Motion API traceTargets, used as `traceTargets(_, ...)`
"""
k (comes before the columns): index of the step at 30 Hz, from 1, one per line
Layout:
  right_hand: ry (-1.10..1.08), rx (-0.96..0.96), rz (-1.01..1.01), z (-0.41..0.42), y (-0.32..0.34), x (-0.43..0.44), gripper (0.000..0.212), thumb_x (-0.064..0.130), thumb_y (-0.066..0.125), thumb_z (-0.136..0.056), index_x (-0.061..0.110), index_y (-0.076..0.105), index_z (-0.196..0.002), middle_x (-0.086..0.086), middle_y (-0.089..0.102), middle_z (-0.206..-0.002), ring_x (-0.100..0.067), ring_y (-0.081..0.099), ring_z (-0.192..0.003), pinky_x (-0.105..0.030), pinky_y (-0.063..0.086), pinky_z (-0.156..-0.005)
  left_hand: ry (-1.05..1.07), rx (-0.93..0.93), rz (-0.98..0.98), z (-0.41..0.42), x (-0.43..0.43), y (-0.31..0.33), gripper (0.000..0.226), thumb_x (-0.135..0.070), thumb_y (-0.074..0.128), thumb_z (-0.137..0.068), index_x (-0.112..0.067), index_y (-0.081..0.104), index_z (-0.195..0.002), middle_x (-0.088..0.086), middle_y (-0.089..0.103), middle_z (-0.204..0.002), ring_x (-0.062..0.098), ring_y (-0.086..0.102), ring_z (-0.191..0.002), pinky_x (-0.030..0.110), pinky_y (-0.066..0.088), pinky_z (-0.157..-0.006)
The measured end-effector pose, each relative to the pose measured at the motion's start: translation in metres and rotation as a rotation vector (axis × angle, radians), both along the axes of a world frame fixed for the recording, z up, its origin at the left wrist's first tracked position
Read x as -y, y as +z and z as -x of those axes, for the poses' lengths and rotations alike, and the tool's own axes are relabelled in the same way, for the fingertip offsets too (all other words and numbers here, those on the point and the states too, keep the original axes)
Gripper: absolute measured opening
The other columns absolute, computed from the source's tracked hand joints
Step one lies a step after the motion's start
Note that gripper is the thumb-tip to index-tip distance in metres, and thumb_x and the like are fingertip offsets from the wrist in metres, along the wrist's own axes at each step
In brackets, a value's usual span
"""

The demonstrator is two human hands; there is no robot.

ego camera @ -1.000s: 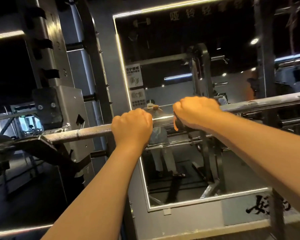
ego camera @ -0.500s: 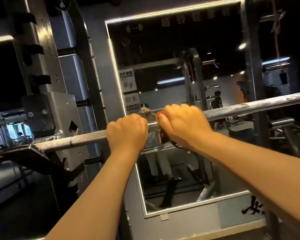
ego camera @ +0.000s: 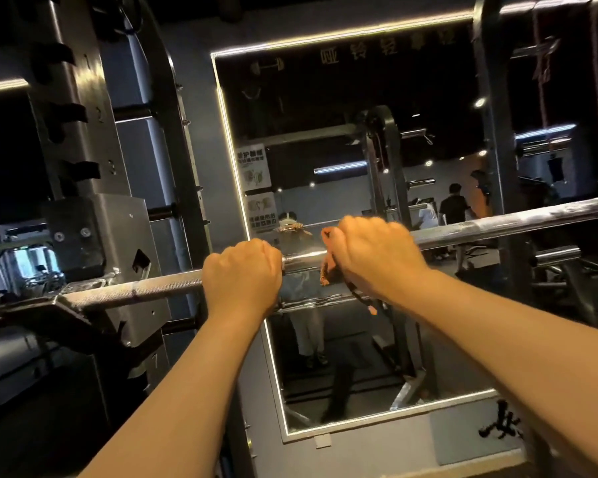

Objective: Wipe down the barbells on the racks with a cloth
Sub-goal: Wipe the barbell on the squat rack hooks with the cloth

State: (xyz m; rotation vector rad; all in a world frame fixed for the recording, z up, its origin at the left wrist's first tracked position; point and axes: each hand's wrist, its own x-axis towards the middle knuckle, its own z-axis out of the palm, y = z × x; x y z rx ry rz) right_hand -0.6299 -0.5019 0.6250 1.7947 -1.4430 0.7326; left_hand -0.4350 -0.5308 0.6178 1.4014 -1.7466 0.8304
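Rn: 2 hands (ego camera: pixel 241 272) (ego camera: pixel 377 258), 1 barbell (ego camera: pixel 497 230), cloth (ego camera: pixel 326 274)

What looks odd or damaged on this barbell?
Only the surface of the barbell: right of the right hand, which grips the cloth, it is patchy and whitish, while the stretch toward the left hand shines. Residue or wear, I cannot tell. Nothing else stands out.

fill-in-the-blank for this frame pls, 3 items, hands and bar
1. The right hand holds a ___ against the barbell.
2. The left hand grips the barbell bare, between the right hand and the ___ that carries the bar's end.
3. Behind the hands, a light-edged ___ reflects the person.
Missing: cloth; rack; mirror.
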Motion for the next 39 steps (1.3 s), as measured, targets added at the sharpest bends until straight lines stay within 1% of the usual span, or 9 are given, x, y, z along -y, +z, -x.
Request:
traceTargets(4,-0.187,0.055,-0.27,-0.028,0.026,0.0,0.013,0.029,0.059,-0.099,0.018,0.057,-0.106,-0.004,0.054,-0.088,-0.031,0.057,-0.089,-0.044,0.041,-0.076,0.052,0.015,-0.038,0.003,0.0,0.004,0.035,-0.029,0.034,-0.104,-0.019,0.049,-0.074,-0.004,0.047,-0.064,0.018,0.051,-0.059,0.038,0.048,-0.069)
traceTargets(9,0.187,0.101,0.064,-0.041,-0.018,0.004,0.035,0.04,0.037,-0.105,0.018,0.062,-0.116,-0.004,0.065,-0.108,-0.027,0.061,-0.101,-0.042,0.044,-0.09,0.166,0.152,-0.08,0.004,-0.005,0.006,0.026,-0.033,0.031,-0.105,-0.022,0.036,-0.082,-0.005,0.041,-0.077,0.015,0.042,-0.065,0.032,0.034,-0.066)
traceTargets(12,0.326,0.012,0.024,-0.009,-0.026,0.006,0.04,0.04,0.044,-0.104,0.014,0.057,-0.131,-0.006,0.064,-0.121,-0.027,0.059,-0.111,-0.045,0.045,-0.101,0.173,0.179,-0.111,0.001,-0.005,0.006,0.021,-0.033,0.037,-0.105,-0.023,0.038,-0.087,-0.004,0.045,-0.084,0.014,0.044,-0.066,0.03,0.035,-0.067)
traceTargets(17,0.13,0.103,0.057,0.02,-0.007,0.0,0.044,0.042,0.024,-0.105,0.014,0.057,-0.109,-0.002,0.058,-0.093,-0.022,0.056,-0.082,-0.036,0.04,-0.073,0.061,0.027,-0.251,0.002,-0.003,0.021,0.02,-0.028,0.041,-0.106,-0.019,0.052,-0.091,-0.001,0.059,-0.089,0.018,0.055,-0.072,0.04,0.051,-0.079)
traceTargets(21,0.009,0.159,-0.176,-0.012,0.016,-0.004,0.032,0.033,0.031,-0.107,0.014,0.056,-0.113,-0.007,0.061,-0.103,-0.028,0.057,-0.095,-0.044,0.044,-0.086,0.009,-0.055,-0.296,0.022,-0.004,0.034,0.022,-0.027,0.039,-0.105,-0.015,0.058,-0.103,0.003,0.062,-0.093,0.025,0.061,-0.085,0.044,0.052,-0.084)
traceTargets(28,0.18,0.037,0.278,-0.012,-0.056,0.026,0.046,0.037,0.044,-0.099,0.011,0.055,-0.135,-0.012,0.057,-0.129,-0.034,0.052,-0.121,-0.049,0.035,-0.111,0.027,-0.12,-0.107,0.019,-0.001,0.011,0.032,-0.032,0.033,-0.105,-0.02,0.051,-0.081,-0.005,0.052,-0.068,0.014,0.052,-0.059,0.037,0.047,-0.072)
traceTargets(32,0.087,-0.058,0.141,-0.026,-0.006,0.01,0.028,0.035,0.044,-0.102,0.013,0.061,-0.099,-0.009,0.063,-0.091,-0.033,0.063,-0.084,-0.046,0.048,-0.072,0.024,-0.136,-0.099,0.019,-0.002,0.013,0.032,-0.032,0.032,-0.105,-0.019,0.053,-0.085,-0.006,0.048,-0.067,0.015,0.05,-0.059,0.038,0.047,-0.072)
traceTargets(35,0.018,-0.161,-0.23,-0.036,0.031,0.002,0.01,0.028,0.053,-0.103,0.02,0.05,-0.099,-0.002,0.055,-0.088,-0.03,0.062,-0.087,-0.042,0.05,-0.072,0.034,-0.115,-0.115,0.02,-0.006,0.014,0.028,-0.033,0.032,-0.106,-0.021,0.047,-0.086,-0.007,0.042,-0.066,0.012,0.044,-0.06,0.034,0.039,-0.068)
traceTargets(39,-0.018,-0.04,-0.067,-0.042,0.016,0.005,0.024,0.032,0.039,-0.107,0.019,0.053,-0.092,0.001,0.051,-0.076,-0.023,0.057,-0.074,-0.036,0.05,-0.07,-0.035,-0.058,-0.271,0.007,-0.006,0.028,0.031,-0.034,0.029,-0.107,-0.018,0.056,-0.101,-0.003,0.055,-0.079,0.017,0.055,-0.073,0.038,0.046,-0.075)
